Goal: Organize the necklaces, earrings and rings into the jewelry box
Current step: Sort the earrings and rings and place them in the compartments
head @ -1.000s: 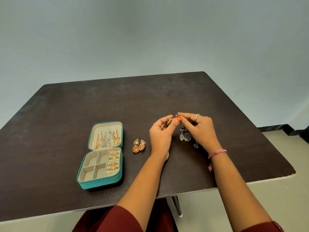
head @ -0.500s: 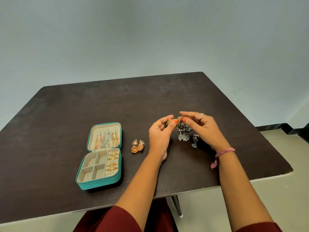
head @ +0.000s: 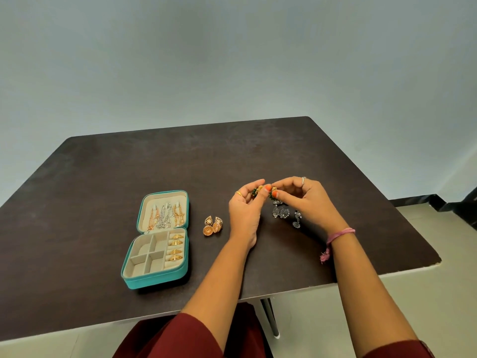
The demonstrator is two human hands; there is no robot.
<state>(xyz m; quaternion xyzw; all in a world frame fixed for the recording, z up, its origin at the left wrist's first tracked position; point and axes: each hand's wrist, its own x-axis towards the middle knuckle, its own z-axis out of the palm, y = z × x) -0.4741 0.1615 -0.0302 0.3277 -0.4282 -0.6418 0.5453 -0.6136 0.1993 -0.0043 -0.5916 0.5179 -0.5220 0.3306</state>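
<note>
A teal jewelry box (head: 130, 281) lies open on the left of the dark table. Necklaces (head: 164, 215) hang in its lid and several gold rings (head: 176, 246) sit in its right slot. A pair of gold jhumka earrings (head: 212, 226) lies to the right of the box. Above the table, my left hand (head: 245, 210) pinches a green-and-gold earring (head: 256, 191). My right hand (head: 307, 200) pinches a second green-and-gold earring (head: 273, 193) right beside it, fingertips almost touching. Silver earrings (head: 281, 212) lie on the table under my right hand.
The table (head: 103, 177) is dark brown, with its front edge near my body and its right edge near my right forearm. Another silver earring (head: 296, 220) lies just right of the silver cluster. A grey wall stands behind.
My right hand has lifted off the silver earrings and come up to meet my left hand. The silver earrings now lie uncovered on the table.
</note>
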